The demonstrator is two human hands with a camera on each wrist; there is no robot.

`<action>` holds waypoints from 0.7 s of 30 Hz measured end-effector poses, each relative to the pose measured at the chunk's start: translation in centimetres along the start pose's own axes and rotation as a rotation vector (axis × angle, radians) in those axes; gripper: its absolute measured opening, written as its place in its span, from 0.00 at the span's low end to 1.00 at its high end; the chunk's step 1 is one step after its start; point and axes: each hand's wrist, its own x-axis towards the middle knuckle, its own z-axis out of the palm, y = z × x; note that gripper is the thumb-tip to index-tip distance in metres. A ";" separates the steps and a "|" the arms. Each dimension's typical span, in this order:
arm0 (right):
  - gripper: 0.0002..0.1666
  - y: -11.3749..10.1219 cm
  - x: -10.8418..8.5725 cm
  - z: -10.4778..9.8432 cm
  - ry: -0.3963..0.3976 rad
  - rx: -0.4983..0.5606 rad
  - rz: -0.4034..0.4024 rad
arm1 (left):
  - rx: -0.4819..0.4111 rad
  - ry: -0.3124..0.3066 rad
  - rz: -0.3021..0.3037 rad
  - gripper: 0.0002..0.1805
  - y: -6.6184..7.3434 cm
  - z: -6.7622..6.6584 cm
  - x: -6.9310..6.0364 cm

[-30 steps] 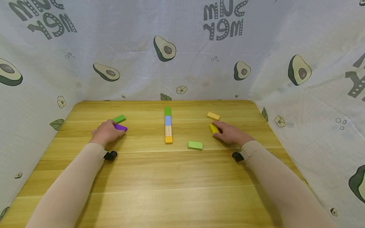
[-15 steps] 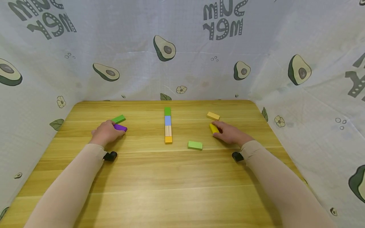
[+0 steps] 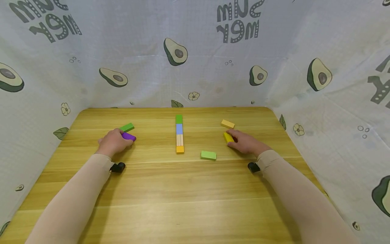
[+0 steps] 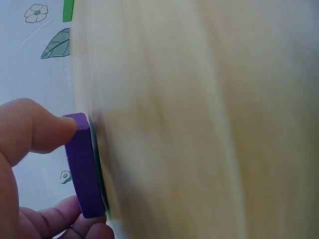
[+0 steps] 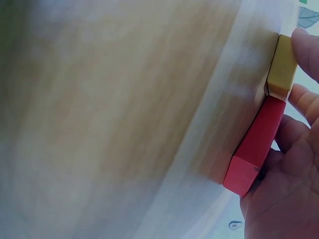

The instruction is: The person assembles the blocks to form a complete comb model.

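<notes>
My left hand point(image 3: 112, 142) pinches a purple block point(image 3: 129, 136) low at the table, thumb on one end and fingers at the other in the left wrist view. Just beyond it lies a green block point(image 3: 127, 127). Over on the right side, my right hand point(image 3: 246, 143) grips a yellow block point(image 3: 228, 138) between thumb and fingers. A red block point(image 5: 255, 142) sits against the yellow one under the palm, seen only in the right wrist view; the hand hides it from the head view. A pale orange block point(image 3: 228, 124) lies behind the right hand.
Mid-table, a straight line of blocks runs front to back: orange point(image 3: 180, 149), plain wood point(image 3: 180, 140), blue point(image 3: 179, 128) and green point(image 3: 179, 119). A light green block point(image 3: 208, 155) lies right of its near end. Printed cloth point(image 3: 207, 74) surrounds the wooden table point(image 3: 182, 203).
</notes>
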 end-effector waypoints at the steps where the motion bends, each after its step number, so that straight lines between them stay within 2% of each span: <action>1: 0.40 0.0 0.0 0.0 -0.001 0.002 0.000 | 0.003 0.002 0.005 0.41 0.0 0.0 0.0; 7: 0.40 0.2 0.1 0.1 -0.001 0.001 0.000 | 0.013 0.030 0.075 0.37 0.5 0.1 -0.3; 13: 0.40 0.2 0.1 0.1 0.002 0.005 -0.008 | -0.011 0.035 0.151 0.36 1.9 0.5 -1.3; 21: 0.40 0.1 0.0 0.0 -0.001 0.001 -0.004 | -0.031 0.034 0.311 0.31 4.0 1.8 -3.0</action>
